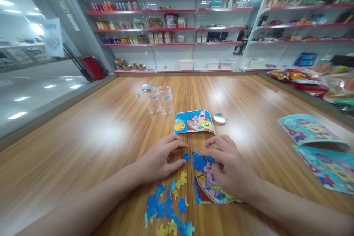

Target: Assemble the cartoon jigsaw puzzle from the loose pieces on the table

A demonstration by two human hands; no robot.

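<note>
My left hand [162, 158] rests over the table with thumb and index finger apart and nothing between them. Just beyond its thumb tip lies a single blue jigsaw piece [186, 157]. My right hand [229, 160] is over the joined part of a jigsaw puzzle [206, 186], which shows pink and yellow cartoon figures in a boat. Its fingers are spread, the index fingertip at the puzzle's top left corner; the hand hides the right side. Below my left hand are several loose blue and yellow jigsaw pieces [167, 206]. A curled picture card [193, 121] with a matching boat scene lies beyond both hands.
Two clear plastic jars, a lidded jar [151, 99] and an uncovered jar [165, 99], stand farther back. A silver lid [220, 118] sits beside the card. Two more picture sheets [312, 129] are at right, near bagged goods [304, 79]. Stocked shelves [171, 9] rise behind the table.
</note>
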